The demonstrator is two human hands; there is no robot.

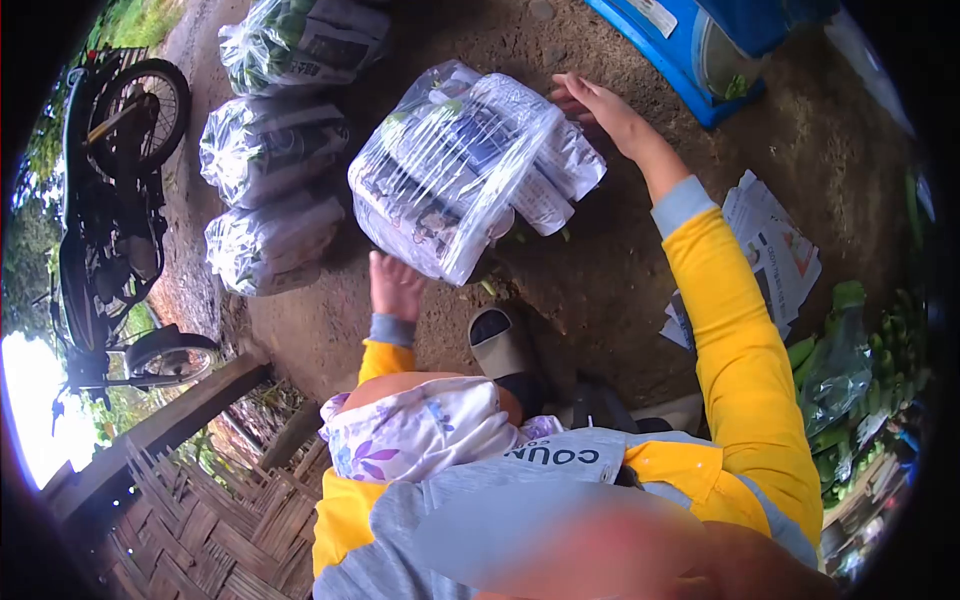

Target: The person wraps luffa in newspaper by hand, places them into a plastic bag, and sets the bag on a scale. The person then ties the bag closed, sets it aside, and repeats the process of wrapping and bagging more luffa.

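A large clear plastic bag (460,165) packed with newspaper-wrapped rolls lies on the dirt ground in front of me. Bits of green show through the plastic, and short green stems stick out near its lower edge. My left hand (396,287) is at the bag's near-left side, fingers stretched out and fingertips right at the plastic. On the far right side my right hand (603,112) is held flat with its fingers extended, close beside the bag's end. Neither hand grips anything.
Three similar bags, including a middle one (272,150), stand in a row to the left. A motorcycle (120,230) is beyond them. Newspaper sheets (775,255) lie at right, near green bananas (890,370) and a plastic bottle (838,360). A blue plastic object (655,60) is at upper right.
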